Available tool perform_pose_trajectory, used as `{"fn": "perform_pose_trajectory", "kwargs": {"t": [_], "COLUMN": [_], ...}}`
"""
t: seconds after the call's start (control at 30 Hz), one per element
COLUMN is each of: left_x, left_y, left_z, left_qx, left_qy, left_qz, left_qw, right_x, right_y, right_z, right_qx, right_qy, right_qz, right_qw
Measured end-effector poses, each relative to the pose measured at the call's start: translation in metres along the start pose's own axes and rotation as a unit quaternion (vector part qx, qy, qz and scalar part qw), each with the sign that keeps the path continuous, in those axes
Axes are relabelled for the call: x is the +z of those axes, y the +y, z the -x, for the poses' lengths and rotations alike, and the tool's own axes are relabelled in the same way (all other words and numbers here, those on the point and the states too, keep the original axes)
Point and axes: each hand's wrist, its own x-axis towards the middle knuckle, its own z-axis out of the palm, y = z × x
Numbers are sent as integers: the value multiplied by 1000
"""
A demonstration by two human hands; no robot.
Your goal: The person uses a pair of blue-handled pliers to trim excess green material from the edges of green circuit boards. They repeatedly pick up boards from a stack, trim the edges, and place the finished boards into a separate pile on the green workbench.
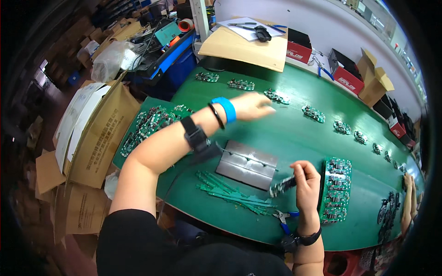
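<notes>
My left hand [252, 106] is stretched over the green worktop, just below a small green circuit board [277, 96] in a curved row of such boards. Its fingers reach out slightly blurred, and I see nothing in them. Closer to me, my right hand [306, 177] pinches another circuit board [282, 186], tilted, beside the corner of a grey metal plate [244, 168]. Green offcut strips [232, 193] lie in a loose heap below the plate. Blue-handled cutters [283, 221] rest near my right wrist. A panel of joined circuit boards [338, 189] lies right of that hand.
Heaped circuit boards [149, 126] cover the worktop's left end. Black parts [389, 214] lie at the right, near another person's hand [408, 181]. Cardboard [246, 46] with pliers and red boxes [345, 76] line the back. A large carton [99, 142] stands left.
</notes>
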Motion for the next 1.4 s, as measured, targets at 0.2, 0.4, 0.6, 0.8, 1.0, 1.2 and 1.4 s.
{"fn": "perform_pose_trajectory", "kwargs": {"t": [0.2, 0.4, 0.6, 0.8, 1.0, 1.2, 1.4], "left_x": [77, 32, -17, -21, -14, 7, 30], "left_y": [110, 34, -13, -18, -43, -47, -47], "left_z": [99, 152, 234, 259, 274, 279, 279], "left_qx": [-17, 20, -103, -172, -90, -177, -164], "left_qy": [-117, 157, 232, 257, 253, 380, 466], "left_qz": [386, 179, -139, -62, -69, -182, -238], "left_qw": [915, 971, 957, 949, 961, 889, 836], "right_x": [14, 14, 15, 15, 18, 15, -69], "right_y": [-5, 7, 28, 25, 0, -50, -35], "right_z": [8, 2, -8, -9, 9, 32, 83], "right_qx": [-37, -182, -152, -180, -166, -264, -161], "right_qy": [-60, -52, -114, -51, -201, -123, 118], "right_qz": [-100, 282, 288, 207, 221, 376, 555], "right_qw": [992, 941, 939, 960, 940, 880, 807]}}
